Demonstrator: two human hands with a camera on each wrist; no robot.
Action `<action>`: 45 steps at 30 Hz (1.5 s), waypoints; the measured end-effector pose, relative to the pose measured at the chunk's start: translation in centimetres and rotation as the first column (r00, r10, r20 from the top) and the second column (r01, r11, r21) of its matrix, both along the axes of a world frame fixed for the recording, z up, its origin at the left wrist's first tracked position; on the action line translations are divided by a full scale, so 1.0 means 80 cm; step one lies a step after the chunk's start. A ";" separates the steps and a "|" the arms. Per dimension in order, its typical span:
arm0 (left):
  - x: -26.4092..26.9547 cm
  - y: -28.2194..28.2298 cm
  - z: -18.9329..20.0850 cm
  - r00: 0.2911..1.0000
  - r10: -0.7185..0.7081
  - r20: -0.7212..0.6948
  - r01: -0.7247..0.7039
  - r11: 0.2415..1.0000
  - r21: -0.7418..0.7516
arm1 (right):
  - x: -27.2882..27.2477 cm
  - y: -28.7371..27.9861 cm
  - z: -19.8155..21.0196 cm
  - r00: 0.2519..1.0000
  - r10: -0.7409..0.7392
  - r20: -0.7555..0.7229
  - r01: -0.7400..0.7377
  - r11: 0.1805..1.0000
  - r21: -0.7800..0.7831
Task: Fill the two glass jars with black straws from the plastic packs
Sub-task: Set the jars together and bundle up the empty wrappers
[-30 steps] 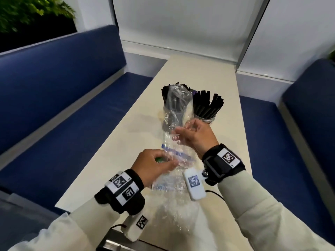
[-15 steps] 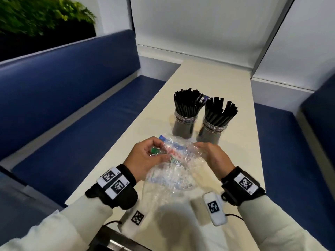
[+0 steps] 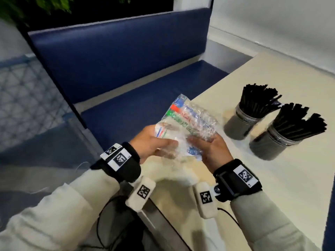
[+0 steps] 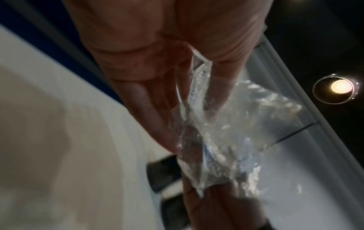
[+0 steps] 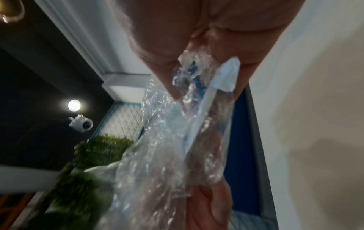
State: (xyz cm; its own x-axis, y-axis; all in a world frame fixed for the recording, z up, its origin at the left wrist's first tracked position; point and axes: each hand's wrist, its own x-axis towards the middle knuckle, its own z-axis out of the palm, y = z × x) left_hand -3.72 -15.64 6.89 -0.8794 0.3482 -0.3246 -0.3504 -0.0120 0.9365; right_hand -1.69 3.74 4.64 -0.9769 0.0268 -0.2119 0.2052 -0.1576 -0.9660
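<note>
Black straws (image 3: 258,98) stand packed in two glass jars (image 3: 241,124) on the right of the pale bench (image 3: 272,187), the second jar (image 3: 270,144) just beside the first and nearer the person. Both look full, the straws fanning out above the rims and leaning right. An emptied plastic pack (image 3: 188,124) sits crumpled between the two hands over the bench's left edge, above the blue seat (image 3: 145,98).

The left hand (image 3: 154,144) pinches one side of the clear film between thumb and fingers, and the right hand (image 3: 212,151) grips the other side with curled fingers (the wrist views show film bunched under the fingertips of both).

The risk here is probably the wrapper itself: thin, slippery film held out past the bench edge could slip and drop to the seat or floor if either pinch loosens. A careless sweep of the right forearm towards the jars could also tip them, since the tall splayed straws likely make them top-heavy.

The pack is transparent and creased, with red, green and blue print along one end.
</note>
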 end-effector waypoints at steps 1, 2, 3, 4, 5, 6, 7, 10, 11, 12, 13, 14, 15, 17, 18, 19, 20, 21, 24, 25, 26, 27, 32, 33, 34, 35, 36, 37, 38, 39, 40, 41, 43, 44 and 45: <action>-0.002 -0.023 -0.004 0.998 0.067 -0.017 -0.067 0.998 -0.017 | -0.006 -0.023 -0.001 0.999 0.035 -0.005 -0.035 0.999 0.023; -0.003 -0.049 -0.006 0.989 0.142 -0.035 -0.143 0.989 -0.025 | -0.012 -0.049 -0.003 0.997 0.075 -0.007 -0.075 0.996 0.049; -0.006 -0.079 -0.013 0.974 0.220 -0.047 -0.221 0.975 -0.022 | -0.015 -0.078 -0.003 0.993 0.120 0.000 -0.120 0.992 0.046; -0.007 -0.109 -0.019 0.959 0.280 -0.049 -0.281 0.960 -0.010 | -0.017 -0.108 -0.004 0.985 0.172 0.021 -0.172 0.985 0.022; -0.006 -0.141 -0.027 0.941 0.335 -0.033 -0.335 0.942 0.004 | -0.018 -0.141 -0.009 0.970 0.237 0.043 -0.238 0.971 0.004; -0.003 -0.173 -0.038 0.924 0.382 -0.008 -0.382 0.924 0.009 | -0.018 -0.175 -0.018 0.955 0.287 0.075 -0.289 0.957 0.015; 0.001 -0.201 -0.051 0.907 0.421 0.028 -0.421 0.907 0.013 | -0.016 -0.210 -0.032 0.945 0.312 0.098 -0.317 0.948 0.038; 0.021 -0.264 -0.113 0.833 0.532 0.152 -0.538 0.843 -0.002 | -0.005 -0.293 -0.097 0.935 0.329 0.133 -0.349 0.920 0.177; 0.026 -0.279 -0.139 0.796 0.573 0.194 -0.580 0.814 -0.022 | -0.003 -0.313 -0.123 0.931 0.331 0.156 -0.359 0.909 0.211; 0.029 -0.292 -0.166 0.770 0.593 0.235 -0.601 0.798 -0.043 | -0.001 -0.329 -0.148 0.925 0.327 0.194 -0.367 0.900 0.235; 0.032 -0.301 -0.195 0.750 0.601 0.277 -0.610 0.790 -0.064 | 0.003 -0.340 -0.172 0.916 0.310 0.256 -0.371 0.897 0.239; 0.031 -0.308 -0.222 0.738 0.599 0.311 -0.605 0.791 -0.090 | 0.005 -0.348 -0.198 0.903 0.285 0.321 -0.372 0.893 0.253; 0.029 -0.311 -0.250 0.731 0.594 0.335 -0.595 0.796 -0.113 | 0.005 -0.353 -0.227 0.892 0.247 0.378 -0.364 0.889 0.277; 0.019 -0.311 -0.303 0.714 0.590 0.376 -0.586 0.798 -0.140 | -0.001 -0.358 -0.271 0.883 0.150 0.444 -0.313 0.895 0.319; 0.010 -0.308 -0.325 0.716 0.585 0.381 -0.577 0.803 -0.148 | -0.009 -0.358 -0.290 0.890 0.060 0.451 -0.224 0.921 0.319; 0.000 -0.305 -0.349 0.719 0.579 0.386 -0.569 0.808 -0.152 | -0.020 -0.356 -0.303 0.893 -0.030 0.449 -0.118 0.947 0.298; -0.010 -0.301 -0.368 0.725 0.563 0.397 -0.553 0.819 -0.154 | -0.031 -0.356 -0.320 0.880 -0.096 0.465 -0.035 0.964 0.265; -0.021 -0.297 -0.387 0.724 0.551 0.415 -0.541 0.827 -0.155 | -0.043 -0.354 -0.337 0.864 -0.160 0.478 0.039 0.967 0.253; -0.058 -0.288 -0.437 0.709 0.572 0.413 -0.536 0.817 -0.211 | -0.066 -0.361 -0.371 0.823 -0.293 0.486 0.175 0.946 0.273; -0.071 -0.283 -0.451 0.716 0.570 0.403 -0.524 0.820 -0.230 | -0.067 -0.362 -0.384 0.824 -0.319 0.467 0.182 0.931 0.315; -0.082 -0.277 -0.464 0.728 0.557 0.400 -0.503 0.830 -0.241 | -0.068 -0.362 -0.391 0.829 -0.335 0.448 0.191 0.922 0.337; -0.094 -0.269 -0.473 0.750 0.529 0.396 -0.473 0.848 -0.238 | -0.067 -0.359 -0.400 0.838 -0.348 0.419 0.201 0.913 0.356; -0.130 -0.222 -0.515 0.871 0.352 0.342 -0.261 0.923 -0.284 | -0.066 -0.320 -0.452 0.908 -0.340 0.246 0.173 0.837 0.520; -0.134 -0.214 -0.525 0.886 0.326 0.328 -0.220 0.921 -0.321 | -0.068 -0.314 -0.463 0.921 -0.312 0.233 0.133 0.813 0.566; -0.137 -0.207 -0.537 0.901 0.304 0.308 -0.186 0.914 -0.361 | -0.070 -0.309 -0.472 0.932 -0.275 0.238 0.072 0.780 0.622; -0.138 -0.200 -0.548 0.920 0.284 0.271 -0.162 0.903 -0.398 | -0.072 -0.303 -0.483 0.935 -0.239 0.262 0.003 0.744 0.668; -0.139 -0.195 -0.557 0.939 0.262 0.224 -0.150 0.896 -0.419 | -0.075 -0.298 -0.492 0.928 -0.211 0.307 -0.066 0.719 0.692; -0.139 -0.189 -0.563 0.957 0.224 0.185 -0.128 0.897 -0.424 | -0.077 -0.294 -0.500 0.913 -0.196 0.357 -0.120 0.709 0.695; -0.140 -0.183 -0.569 0.976 0.166 0.140 -0.091 0.897 -0.432 | -0.079 -0.290 -0.507 0.896 -0.185 0.404 -0.165 0.705 0.690; -0.141 -0.178 -0.576 0.992 0.088 0.092 -0.037 0.889 -0.457 | -0.082 -0.286 -0.514 0.879 -0.183 0.441 -0.196 0.704 0.683; -0.143 -0.173 -0.582 0.999 -0.011 0.053 0.036 0.867 -0.498 | -0.086 -0.284 -0.519 0.861 -0.189 0.472 -0.212 0.711 0.671; -0.146 -0.168 -0.588 0.993 -0.115 0.017 0.106 0.834 -0.541 | -0.090 -0.281 -0.525 0.849 -0.200 0.490 -0.213 0.718 0.662; -0.154 -0.161 -0.600 0.948 -0.315 -0.040 0.222 0.747 -0.626 | -0.097 -0.279 -0.533 0.833 -0.225 0.505 -0.193 0.738 0.647; -0.159 -0.158 -0.605 0.919 -0.390 -0.062 0.253 0.701 -0.667 | -0.098 -0.278 -0.536 0.833 -0.238 0.500 -0.175 0.743 0.646; -0.164 -0.156 -0.610 0.892 -0.446 -0.075 0.270 0.658 -0.703 | -0.097 -0.276 -0.539 0.838 -0.245 0.488 -0.163 0.741 0.652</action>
State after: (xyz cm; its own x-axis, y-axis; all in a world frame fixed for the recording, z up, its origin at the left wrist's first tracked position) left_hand -16.87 -28.12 -41.90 -0.8083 0.4238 -0.4088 0.0237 0.7171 0.6965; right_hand -9.42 -18.37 -38.47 -0.7122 0.3919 -0.5825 0.7012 0.4374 -0.5630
